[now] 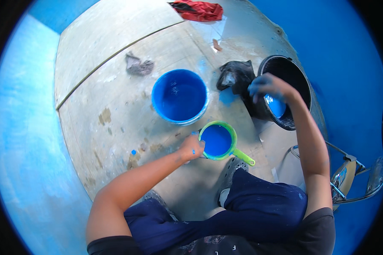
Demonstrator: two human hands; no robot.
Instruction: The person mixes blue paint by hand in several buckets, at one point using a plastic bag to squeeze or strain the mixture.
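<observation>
L hand [192,147] grip pinching green scoop [217,140] rim, R hand [268,87] grip clamped on black bucket [285,91] rim; blue bucket [179,96] & black bag [236,75] close by.

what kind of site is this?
Likely a painting job site, perhaps a pool or tank being coated: blue painted surfaces around a bare concrete slab, an open blue bucket of blue paint, and a green scoop of paint beside the left hand.
</observation>
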